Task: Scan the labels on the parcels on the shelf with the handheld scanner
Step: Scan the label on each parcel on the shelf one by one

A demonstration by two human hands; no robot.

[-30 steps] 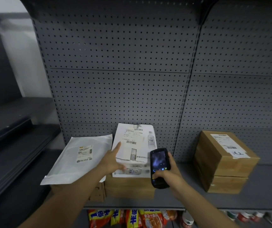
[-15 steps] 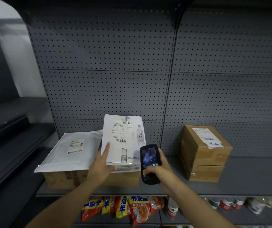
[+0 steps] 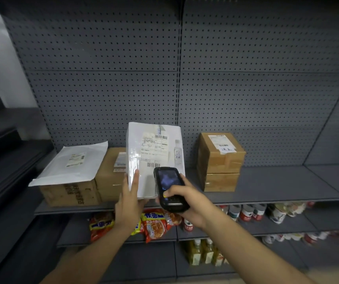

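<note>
Item: white plastic-wrapped parcel [image 3: 154,158], tilted above the grey metal shelf [image 3: 267,185]. Our left hand [image 3: 130,198] props it, fingers together; our right hand [image 3: 187,203], fingers clamped on the black handheld scanner [image 3: 169,188], is scanning. Next: aim at its barcode.

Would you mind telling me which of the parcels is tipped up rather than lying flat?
The white box, tilted up by the left hand. The white mailer bag and brown cartons lie flat.

Two hands are seen. One handheld scanner [image 3: 169,188] is counted. Parcels number six: one white box [image 3: 154,152], one white mailer [image 3: 72,163], two brown cartons at left [image 3: 70,192] [image 3: 111,175], two stacked at right [image 3: 221,151] [image 3: 221,182].
</note>
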